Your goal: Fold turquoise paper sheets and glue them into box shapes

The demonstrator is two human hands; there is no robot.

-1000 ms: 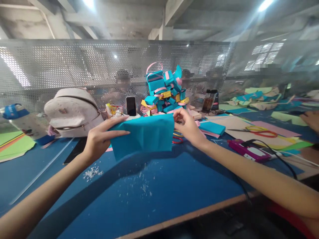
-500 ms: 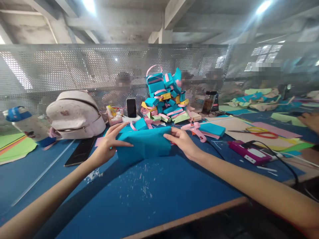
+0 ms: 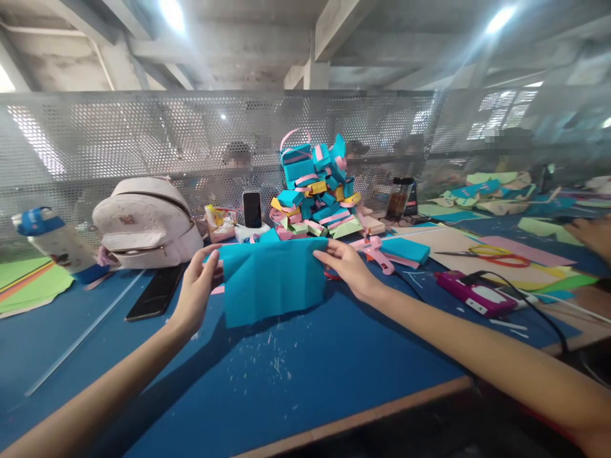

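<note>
A sheet of blue paper (image 3: 274,283) with faint vertical creases hangs upright above the blue table (image 3: 305,388). My left hand (image 3: 198,283) pinches its upper left side, thumb toward me. At the upper right corner, my right hand (image 3: 346,264) holds the sheet between thumb and fingers. Behind the paper rises a pile of blue, pink, yellow and pale green folded paper pieces (image 3: 317,191). A pink glue gun (image 3: 377,252) lies just right of my right hand, beside a folded blue paper piece (image 3: 405,249).
Left stand a white backpack (image 3: 147,222), a bottle (image 3: 60,248) and a dark phone (image 3: 155,292). To the right lie scissors (image 3: 501,254), a purple device (image 3: 477,294) with cables, and paper sheets. Another person's hand (image 3: 594,235) shows at the right edge. A perforated metal partition (image 3: 143,133) runs behind.
The paper's lower part has swung down, so more of its face shows. My left hand has shifted left and changed from spread fingers to a pinch at the side. My right hand keeps its hold.
</note>
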